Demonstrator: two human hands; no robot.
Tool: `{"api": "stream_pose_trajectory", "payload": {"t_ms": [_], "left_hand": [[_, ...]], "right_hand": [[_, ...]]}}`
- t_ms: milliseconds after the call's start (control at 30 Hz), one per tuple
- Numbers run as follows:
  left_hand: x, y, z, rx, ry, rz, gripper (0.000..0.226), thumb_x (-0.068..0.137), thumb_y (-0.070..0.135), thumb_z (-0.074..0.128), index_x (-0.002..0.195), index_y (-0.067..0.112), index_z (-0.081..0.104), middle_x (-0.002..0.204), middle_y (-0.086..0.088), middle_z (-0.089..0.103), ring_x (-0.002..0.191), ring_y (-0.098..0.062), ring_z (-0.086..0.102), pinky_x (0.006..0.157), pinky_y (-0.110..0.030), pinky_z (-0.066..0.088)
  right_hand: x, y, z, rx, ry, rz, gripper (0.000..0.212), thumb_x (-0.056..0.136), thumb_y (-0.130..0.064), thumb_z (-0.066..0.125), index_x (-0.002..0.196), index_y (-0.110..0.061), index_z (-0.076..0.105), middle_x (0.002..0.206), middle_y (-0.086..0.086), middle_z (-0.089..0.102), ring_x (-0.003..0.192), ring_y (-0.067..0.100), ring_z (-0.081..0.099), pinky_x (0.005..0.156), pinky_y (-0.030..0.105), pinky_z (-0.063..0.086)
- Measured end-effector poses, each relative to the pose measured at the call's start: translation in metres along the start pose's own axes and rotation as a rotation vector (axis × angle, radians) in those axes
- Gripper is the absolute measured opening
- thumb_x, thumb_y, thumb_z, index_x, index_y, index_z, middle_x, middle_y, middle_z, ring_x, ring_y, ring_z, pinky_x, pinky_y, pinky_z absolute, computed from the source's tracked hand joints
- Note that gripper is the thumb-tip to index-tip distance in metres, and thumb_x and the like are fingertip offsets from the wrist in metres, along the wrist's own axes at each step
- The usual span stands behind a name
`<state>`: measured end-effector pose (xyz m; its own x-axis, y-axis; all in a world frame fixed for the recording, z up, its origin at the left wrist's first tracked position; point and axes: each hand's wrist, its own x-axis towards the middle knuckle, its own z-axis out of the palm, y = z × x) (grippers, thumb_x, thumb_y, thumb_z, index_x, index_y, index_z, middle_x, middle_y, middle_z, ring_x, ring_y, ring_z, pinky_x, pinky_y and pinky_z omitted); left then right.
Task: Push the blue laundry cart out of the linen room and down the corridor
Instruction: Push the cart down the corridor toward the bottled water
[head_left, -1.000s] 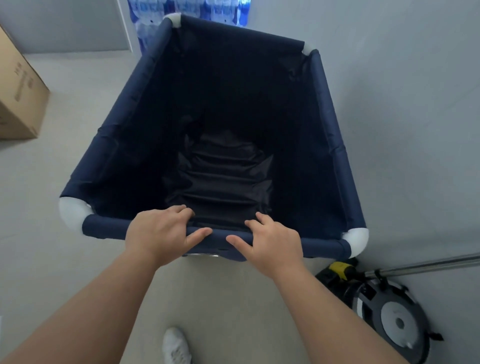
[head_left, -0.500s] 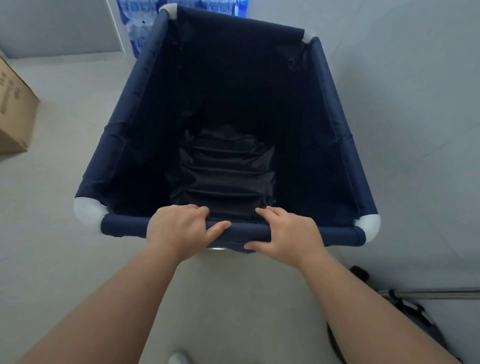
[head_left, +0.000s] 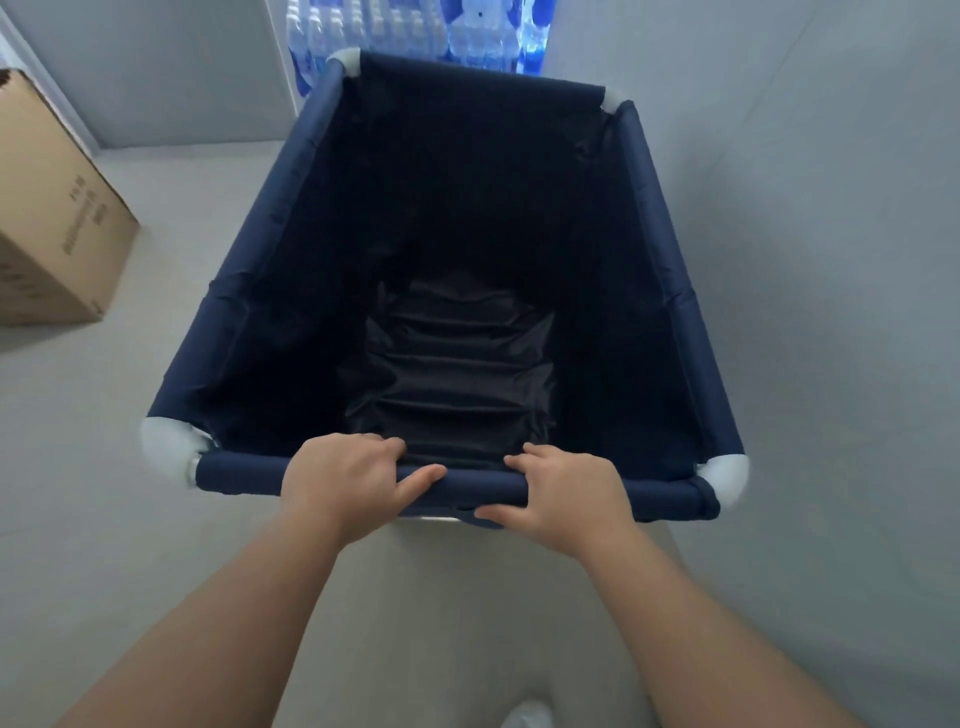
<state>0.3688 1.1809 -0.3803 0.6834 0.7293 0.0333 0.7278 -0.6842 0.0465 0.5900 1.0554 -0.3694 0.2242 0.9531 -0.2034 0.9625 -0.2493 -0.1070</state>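
At the floor's left edge a cardboard box (head_left: 47, 218) sits square-cornered and matte, near the cart's left rim; if the push drifts that way, the white plastic corner joint (head_left: 166, 441) would likely clip it. The blue laundry cart (head_left: 249, 291) stands mid-floor, an open fabric bin of smooth, slightly creased navy cloth over a tubular frame, its bottom dark and empty. The left hand (head_left: 343, 483) and the right hand (head_left: 571, 499) are both curled tight around the padded near rail. Just past the far rim stand stacked shrink-wrapped water bottles (head_left: 415, 31), glossy and blue-labelled; a straight shove risks ramming them. The pale wall (head_left: 831, 260) runs close along the right side, so uneven hand pressure could scrape the frame.
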Motion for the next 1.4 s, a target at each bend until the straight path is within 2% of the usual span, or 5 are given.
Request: {"api": "stream_pose_trajectory", "payload": {"t_ms": [233, 600, 1000, 1167, 1400], "left_hand": [[0.036, 0.006, 0.005, -0.001, 0.043, -0.075, 0.077, 0.079, 0.085, -0.006, 0.067, 0.03, 0.047, 0.063, 0.009, 0.053, 0.056, -0.013, 0.052, 0.047, -0.033, 0.033], [0.09, 0.001, 0.007, -0.024, 0.04, -0.13, 0.083, 0.078, 0.085, -0.007, 0.064, 0.028, 0.051, 0.052, 0.009, 0.046, 0.048, -0.013, 0.044, 0.044, -0.031, 0.022], [0.122, 0.024, 0.007, -0.073, 0.009, -0.265, 0.087, 0.077, 0.087, -0.006, 0.06, 0.027, 0.055, 0.05, 0.008, 0.049, 0.047, -0.012, 0.046, 0.044, -0.031, 0.029], [0.126, 0.05, 0.002, -0.026, 0.024, -0.333, 0.084, 0.078, 0.085, -0.006, 0.056, 0.025, 0.049, 0.05, 0.008, 0.048, 0.048, -0.014, 0.045, 0.045, -0.032, 0.027], [0.119, 0.081, 0.006, -0.018, 0.058, -0.424, 0.086, 0.076, 0.087, -0.007, 0.055, 0.026, 0.048, 0.047, 0.009, 0.044, 0.044, -0.01, 0.04, 0.043, -0.03, 0.023]], "right_hand": [[0.047, 0.028, -0.013, -0.028, -0.021, -0.088, 0.095, 0.064, -0.097, 0.029, 0.132, -0.037, 0.058, 0.131, -0.014, 0.061, 0.103, 0.014, 0.064, 0.08, 0.037, 0.052], [0.115, 0.05, -0.034, -0.044, -0.05, -0.142, 0.087, 0.064, -0.094, 0.034, 0.129, -0.042, 0.058, 0.115, -0.018, 0.064, 0.096, 0.008, 0.063, 0.075, 0.033, 0.05], [0.168, 0.089, -0.054, -0.143, -0.123, -0.325, 0.069, 0.068, -0.091, 0.035, 0.104, -0.042, 0.066, 0.084, -0.016, 0.067, 0.071, 0.007, 0.06, 0.062, 0.032, 0.051], [0.181, 0.109, -0.062, -0.168, -0.151, -0.429, 0.063, 0.068, -0.09, 0.035, 0.091, -0.039, 0.064, 0.068, -0.015, 0.061, 0.062, 0.004, 0.055, 0.052, 0.029, 0.041], [0.19, 0.129, -0.068, -0.183, -0.16, -0.539, 0.059, 0.066, -0.087, 0.038, 0.077, -0.035, 0.062, 0.058, -0.013, 0.057, 0.054, 0.005, 0.053, 0.048, 0.029, 0.039]]}}
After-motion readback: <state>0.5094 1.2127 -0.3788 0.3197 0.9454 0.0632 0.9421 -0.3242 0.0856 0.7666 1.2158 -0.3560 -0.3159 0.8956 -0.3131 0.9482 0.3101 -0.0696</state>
